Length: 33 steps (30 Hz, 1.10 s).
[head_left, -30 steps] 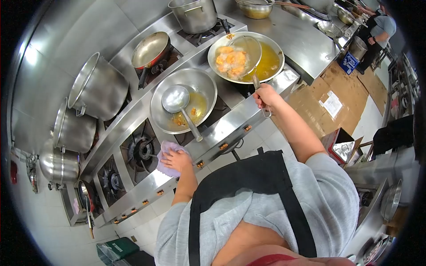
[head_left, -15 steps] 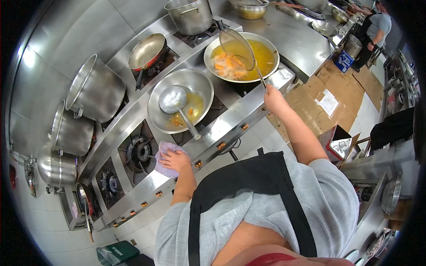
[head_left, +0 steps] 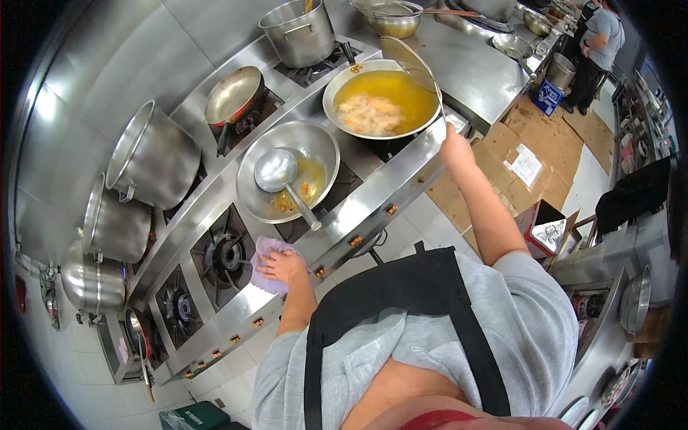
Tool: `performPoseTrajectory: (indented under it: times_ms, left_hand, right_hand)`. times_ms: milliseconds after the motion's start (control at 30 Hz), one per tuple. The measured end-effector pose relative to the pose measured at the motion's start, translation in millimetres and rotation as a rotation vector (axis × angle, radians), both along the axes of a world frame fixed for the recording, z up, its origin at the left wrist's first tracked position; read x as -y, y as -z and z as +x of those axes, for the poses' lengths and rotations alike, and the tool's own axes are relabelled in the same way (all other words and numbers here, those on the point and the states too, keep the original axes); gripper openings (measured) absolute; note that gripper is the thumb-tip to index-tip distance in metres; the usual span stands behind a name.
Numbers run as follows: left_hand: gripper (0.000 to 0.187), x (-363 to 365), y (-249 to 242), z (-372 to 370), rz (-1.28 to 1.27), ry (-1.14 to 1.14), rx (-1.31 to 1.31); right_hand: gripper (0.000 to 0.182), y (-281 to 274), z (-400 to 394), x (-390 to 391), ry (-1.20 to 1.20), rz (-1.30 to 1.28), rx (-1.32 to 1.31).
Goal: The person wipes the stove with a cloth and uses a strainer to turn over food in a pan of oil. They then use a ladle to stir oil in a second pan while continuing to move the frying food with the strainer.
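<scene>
My right hand (head_left: 456,148) is closed around the handle of a round wire-mesh strainer (head_left: 412,63), tilted above the far right rim of a wok of yellow oil (head_left: 412,97). Pale orange food pieces (head_left: 369,115) lie in the oil amid white bubbles. My left hand (head_left: 284,266) lies with fingers spread on a lilac cloth (head_left: 268,284) at the stove's front edge. Between my hands, a wide steel bowl (head_left: 251,161) holds a steel ladle (head_left: 276,170) and some oil with orange bits.
Bare burners (head_left: 226,252) lie left of the cloth. A red frying pan (head_left: 233,95), a tall pot (head_left: 297,36) and large pots (head_left: 161,154) line the back. A steel counter (head_left: 469,75) adjoins the wok. Another person (head_left: 600,46) stands at far right, beyond floor cardboard (head_left: 516,154).
My right hand has moved the strainer up and right, off the food, which now floats freely and looks paler among bubbles. My left hand stays on the cloth.
</scene>
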<state>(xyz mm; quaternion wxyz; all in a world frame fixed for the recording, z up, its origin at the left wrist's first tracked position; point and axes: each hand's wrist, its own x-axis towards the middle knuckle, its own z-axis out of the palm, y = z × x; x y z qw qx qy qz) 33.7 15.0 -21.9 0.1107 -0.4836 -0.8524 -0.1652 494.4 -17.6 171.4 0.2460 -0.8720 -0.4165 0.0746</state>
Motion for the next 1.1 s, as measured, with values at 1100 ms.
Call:
performPoseTrajectory:
  times_ms: [1100]
  left_hand:
    - [0.051,3.1,-11.0,4.2,-0.081,-0.028,0.015]
  right_hand:
    - [0.054,10.5,-33.2,-18.1,-0.248,0.226,-0.591]
